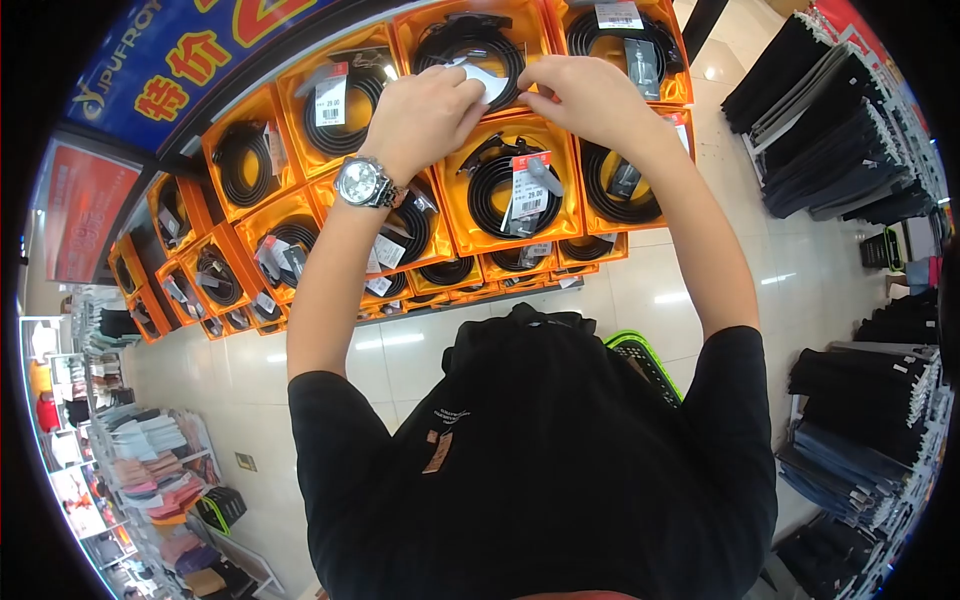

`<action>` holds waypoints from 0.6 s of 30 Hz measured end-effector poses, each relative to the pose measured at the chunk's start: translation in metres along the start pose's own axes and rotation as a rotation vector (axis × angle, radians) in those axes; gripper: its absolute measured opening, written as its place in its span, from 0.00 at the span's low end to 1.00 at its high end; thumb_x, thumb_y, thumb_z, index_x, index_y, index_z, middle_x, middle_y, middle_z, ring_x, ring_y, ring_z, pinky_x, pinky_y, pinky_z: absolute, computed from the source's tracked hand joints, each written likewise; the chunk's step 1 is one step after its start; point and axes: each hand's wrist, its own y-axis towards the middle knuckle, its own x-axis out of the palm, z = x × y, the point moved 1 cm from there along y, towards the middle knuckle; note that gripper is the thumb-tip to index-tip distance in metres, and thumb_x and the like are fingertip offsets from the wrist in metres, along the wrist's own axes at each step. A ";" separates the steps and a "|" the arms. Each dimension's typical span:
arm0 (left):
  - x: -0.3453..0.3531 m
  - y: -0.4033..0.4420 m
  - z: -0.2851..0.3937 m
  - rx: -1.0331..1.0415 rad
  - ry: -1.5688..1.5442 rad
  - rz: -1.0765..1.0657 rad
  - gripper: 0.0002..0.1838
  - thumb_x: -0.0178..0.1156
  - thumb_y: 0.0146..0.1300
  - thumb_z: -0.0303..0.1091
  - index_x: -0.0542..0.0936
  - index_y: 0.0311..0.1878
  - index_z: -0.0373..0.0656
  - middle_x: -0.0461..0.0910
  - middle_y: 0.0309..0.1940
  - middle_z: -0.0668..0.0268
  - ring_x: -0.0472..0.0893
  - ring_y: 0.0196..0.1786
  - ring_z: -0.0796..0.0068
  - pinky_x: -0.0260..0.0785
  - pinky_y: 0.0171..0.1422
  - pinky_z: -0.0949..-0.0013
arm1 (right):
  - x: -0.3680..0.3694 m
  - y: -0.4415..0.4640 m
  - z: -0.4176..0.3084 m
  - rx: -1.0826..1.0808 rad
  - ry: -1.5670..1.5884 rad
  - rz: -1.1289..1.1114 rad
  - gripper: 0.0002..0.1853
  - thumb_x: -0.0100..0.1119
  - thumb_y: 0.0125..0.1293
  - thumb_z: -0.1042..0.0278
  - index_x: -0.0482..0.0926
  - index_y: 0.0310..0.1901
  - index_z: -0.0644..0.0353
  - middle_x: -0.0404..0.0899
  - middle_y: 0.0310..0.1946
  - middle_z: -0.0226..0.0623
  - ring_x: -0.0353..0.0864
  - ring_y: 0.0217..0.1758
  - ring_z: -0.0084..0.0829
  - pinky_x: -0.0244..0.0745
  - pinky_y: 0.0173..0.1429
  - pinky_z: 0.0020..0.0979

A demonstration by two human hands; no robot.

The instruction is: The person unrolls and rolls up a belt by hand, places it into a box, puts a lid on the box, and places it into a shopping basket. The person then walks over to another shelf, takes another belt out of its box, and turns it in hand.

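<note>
My left hand, with a silver watch on its wrist, is closed at the edge of a pale tag. The tag lies over a coiled black belt in an orange-lined box. My right hand is at the right side of that same box, its thumb and fingers curled together; whatever they grip is hidden. Just below my hands sits another boxed black belt, with a red-and-white price tag on it.
Several more orange belt boxes fill the tiered display. A blue sign hangs at upper left. Racks of dark trousers line the right, and folded clothes stand at left. A green-rimmed basket is on the floor beside me.
</note>
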 end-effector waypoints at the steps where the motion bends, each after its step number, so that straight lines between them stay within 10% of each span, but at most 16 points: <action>1: -0.001 0.000 0.000 0.003 0.000 0.000 0.06 0.62 0.59 0.38 0.80 0.35 0.47 0.76 0.28 0.68 0.79 0.34 0.67 0.73 0.34 0.65 | 0.001 0.000 0.001 -0.025 0.000 0.027 0.10 0.60 0.63 0.61 0.80 0.41 0.57 0.81 0.31 0.36 0.81 0.34 0.37 0.76 0.40 0.35; 18: 0.009 0.007 0.006 -0.104 0.000 0.106 0.13 0.63 0.58 0.46 0.79 0.30 0.47 0.76 0.25 0.68 0.80 0.34 0.68 0.73 0.33 0.64 | 0.004 0.006 0.007 0.231 -0.104 0.216 0.11 0.54 0.64 0.60 0.79 0.38 0.57 0.82 0.31 0.39 0.83 0.35 0.43 0.77 0.40 0.39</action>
